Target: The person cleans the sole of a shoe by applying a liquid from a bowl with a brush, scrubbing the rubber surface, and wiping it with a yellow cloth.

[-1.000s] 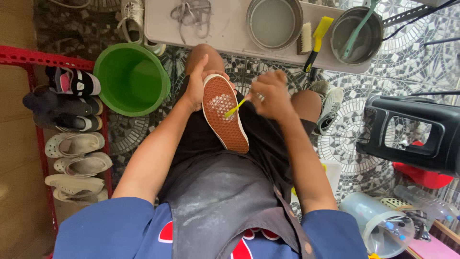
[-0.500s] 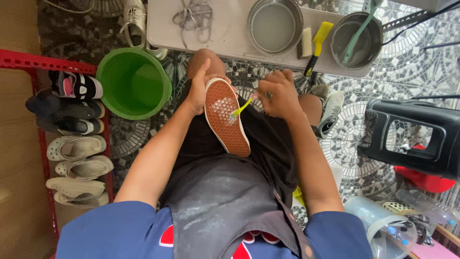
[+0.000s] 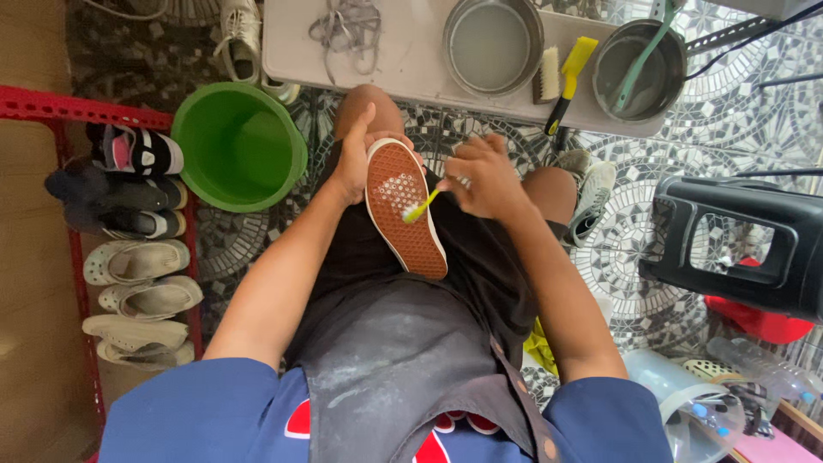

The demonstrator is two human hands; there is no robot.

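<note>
Now left hand (image 3: 354, 163) fingers clasp the shoe (image 3: 405, 210) edge, right hand (image 3: 483, 176) fingers pinching a toothbrush (image 3: 422, 207) mid-sole.

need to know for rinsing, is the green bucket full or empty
Empty: the green bucket stands upright beside the shoe rack, and its bare green bottom shows, with no water visible.

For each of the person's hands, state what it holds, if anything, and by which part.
The left hand holds the shoe, sole up, with its grip at the toe end. The right hand holds a small yellow brush by its handle.
</note>
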